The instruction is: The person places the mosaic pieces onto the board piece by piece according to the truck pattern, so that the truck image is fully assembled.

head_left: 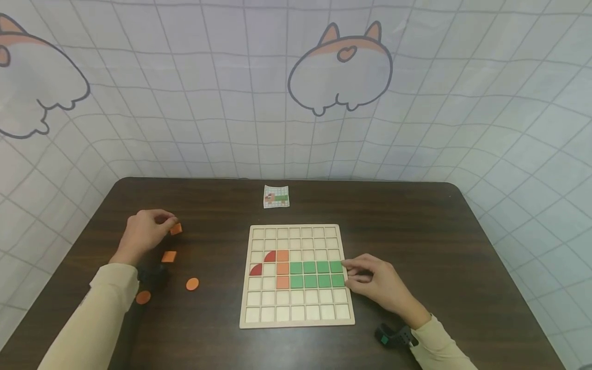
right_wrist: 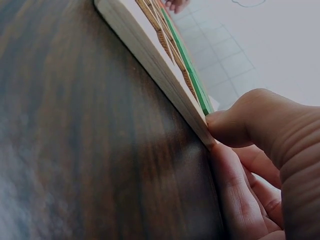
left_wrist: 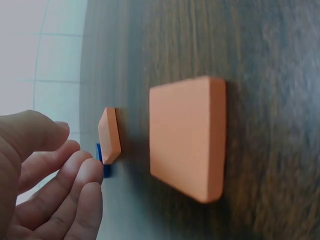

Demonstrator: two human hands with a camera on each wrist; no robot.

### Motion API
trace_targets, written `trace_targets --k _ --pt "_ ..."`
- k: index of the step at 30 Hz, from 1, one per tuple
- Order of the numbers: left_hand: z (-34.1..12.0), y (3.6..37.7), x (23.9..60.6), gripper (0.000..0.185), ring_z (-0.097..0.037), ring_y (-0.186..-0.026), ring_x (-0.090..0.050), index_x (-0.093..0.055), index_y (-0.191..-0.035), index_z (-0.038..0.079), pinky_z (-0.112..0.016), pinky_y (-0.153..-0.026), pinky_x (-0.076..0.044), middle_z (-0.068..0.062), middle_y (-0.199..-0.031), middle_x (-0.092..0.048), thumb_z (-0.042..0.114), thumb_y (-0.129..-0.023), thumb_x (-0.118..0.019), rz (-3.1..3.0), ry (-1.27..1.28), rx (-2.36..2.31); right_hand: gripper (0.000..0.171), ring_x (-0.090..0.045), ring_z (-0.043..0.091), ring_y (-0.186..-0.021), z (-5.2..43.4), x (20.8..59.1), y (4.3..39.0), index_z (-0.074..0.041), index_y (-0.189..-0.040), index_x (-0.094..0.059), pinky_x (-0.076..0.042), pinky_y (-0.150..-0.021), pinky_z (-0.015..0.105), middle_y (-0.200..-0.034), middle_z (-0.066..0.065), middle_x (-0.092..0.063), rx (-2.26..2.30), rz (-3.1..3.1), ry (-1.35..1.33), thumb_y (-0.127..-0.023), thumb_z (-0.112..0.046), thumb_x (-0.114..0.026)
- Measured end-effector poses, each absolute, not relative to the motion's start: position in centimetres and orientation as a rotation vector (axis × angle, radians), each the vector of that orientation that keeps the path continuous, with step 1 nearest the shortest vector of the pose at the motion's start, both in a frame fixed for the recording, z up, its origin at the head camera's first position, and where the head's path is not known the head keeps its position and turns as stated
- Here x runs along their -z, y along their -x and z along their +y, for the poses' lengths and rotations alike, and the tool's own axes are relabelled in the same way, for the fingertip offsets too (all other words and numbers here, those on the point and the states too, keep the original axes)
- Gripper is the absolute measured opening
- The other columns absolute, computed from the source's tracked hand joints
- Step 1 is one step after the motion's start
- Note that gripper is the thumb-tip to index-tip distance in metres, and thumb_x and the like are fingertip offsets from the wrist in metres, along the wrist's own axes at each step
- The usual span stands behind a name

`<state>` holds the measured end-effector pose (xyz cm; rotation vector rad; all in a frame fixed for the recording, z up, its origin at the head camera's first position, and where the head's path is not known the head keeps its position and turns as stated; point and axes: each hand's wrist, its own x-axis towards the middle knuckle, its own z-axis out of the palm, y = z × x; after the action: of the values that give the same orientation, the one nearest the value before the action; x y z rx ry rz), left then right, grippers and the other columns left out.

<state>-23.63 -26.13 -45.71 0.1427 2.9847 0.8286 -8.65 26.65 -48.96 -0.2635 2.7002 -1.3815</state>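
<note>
A wooden grid board (head_left: pixel 296 322) lies mid-table, holding two rows of green tiles (head_left: pixel 316 274), a column of orange tiles (head_left: pixel 282 268) and two red quarter-round pieces (head_left: pixel 263 262). My right hand (head_left: pixel 351 271) rests at the board's right edge, its fairly straight fingers touching the rim beside the green tiles. The right wrist view shows the thumb (right_wrist: pixel 225 122) against the board (right_wrist: pixel 150 47) edge. My left hand (head_left: pixel 162 221) hovers at the left, fingers loosely curled right by a small orange square tile (head_left: pixel 176 229). From the left wrist, the fingertips (left_wrist: pixel 90 172) sit just short of that tile (left_wrist: pixel 110 135), with no grip showing.
On the dark table, an orange square (head_left: pixel 168 256) and two orange discs (head_left: pixel 192 283), (head_left: pixel 143 296) lie near my left forearm. That square fills the left wrist view (left_wrist: pixel 187 137). A small pattern card (head_left: pixel 276 196) lies behind the board. A grid-patterned cloth hangs behind the table.
</note>
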Motion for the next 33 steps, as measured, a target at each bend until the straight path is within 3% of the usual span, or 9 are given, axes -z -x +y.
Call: trace_targets --k 10,20,27,33 --pt "-27.2 24.3 46.2 0.045 -0.038 -0.094 -0.063 -0.072 -0.119 -0.002 -0.038 -0.066 -0.050 -0.030 -0.118 -0.071 0.037 -0.103 -0.057 3.001 -0.012 -0.807 0.040 -0.067 -0.001 -0.096 26.7 48.9 8.7 -0.016 -0.128 -0.073 -0.059 -0.087 0.017 -0.109 -0.003 -0.069 1.391 2.700 0.280 -0.088 -0.017 -0.081" --pt "-27.4 25.0 46.8 0.058 -0.047 -0.099 -0.067 -0.071 -0.117 -0.006 -0.057 -0.076 -0.055 -0.032 -0.118 -0.071 0.049 -0.101 -0.060 3.007 0.016 -0.812 0.040 -0.067 -0.001 -0.095 26.6 48.9 8.6 -0.016 -0.127 -0.074 -0.059 -0.087 0.017 -0.109 -0.002 -0.069 1.416 2.684 0.276 -0.088 -0.015 -0.081" --pt "-27.3 25.3 46.9 0.044 -0.047 -0.098 -0.066 -0.071 -0.113 -0.005 -0.056 -0.075 -0.055 -0.031 -0.114 -0.072 0.038 -0.099 -0.069 2.985 -0.047 -0.803 0.041 -0.066 -0.001 -0.095 26.6 49.0 8.6 -0.015 -0.127 -0.074 -0.059 -0.087 0.017 -0.108 -0.001 -0.069 1.407 2.689 0.278 -0.088 -0.016 -0.082" --pt "-27.1 25.4 46.5 0.043 -0.047 -0.103 -0.066 -0.067 -0.122 -0.005 -0.060 -0.083 -0.055 -0.032 -0.119 -0.070 0.030 -0.099 -0.068 2.920 -0.063 -0.793 0.043 -0.067 0.003 -0.097 26.6 49.0 8.6 -0.013 -0.129 -0.073 -0.059 -0.087 0.016 -0.109 0.002 -0.069 1.409 2.686 0.259 -0.087 -0.020 -0.083"
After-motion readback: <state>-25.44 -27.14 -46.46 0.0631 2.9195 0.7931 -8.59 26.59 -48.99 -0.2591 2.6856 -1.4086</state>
